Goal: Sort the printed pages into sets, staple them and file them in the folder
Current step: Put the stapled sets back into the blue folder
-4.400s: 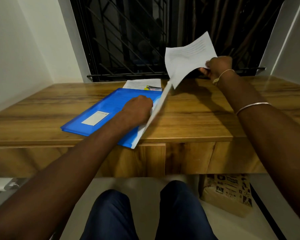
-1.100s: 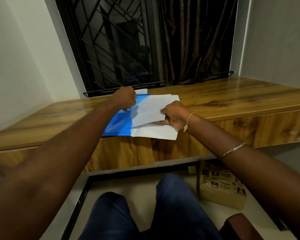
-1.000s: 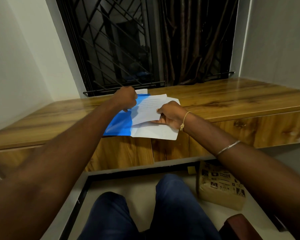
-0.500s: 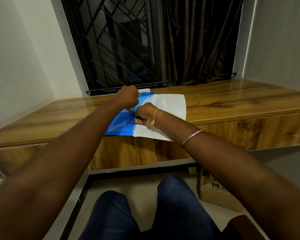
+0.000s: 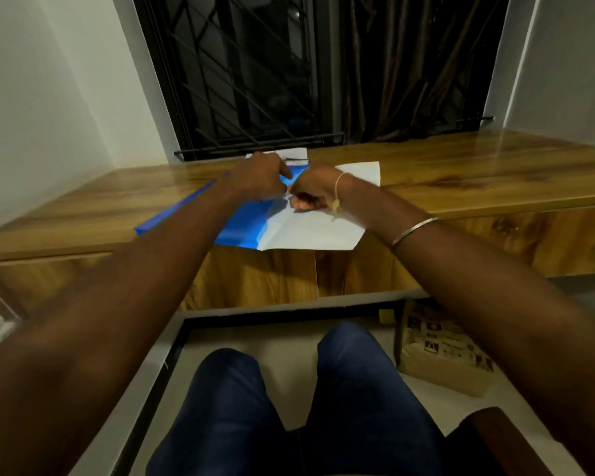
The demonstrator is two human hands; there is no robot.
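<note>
Head view: L hand [image 5: 260, 178] w/ grip on blue folder [image 5: 244, 230] cover, R hand [image 5: 311, 192] beside it, pinch on pages [image 5: 316, 230].

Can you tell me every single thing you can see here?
blue plastic folder: one, blue, open on the desk
white paper sheets: some, white, in the folder, overhanging the desk edge
wooden desk: one, brown, under the window
black window grille: one, black, behind the desk
brown cardboard box: one, brown, on the floor, right
legs in blue trousers: two, blue, bottom
left hand: one, grips the folder's cover
right hand: one, fingers curled on the sheets
</note>
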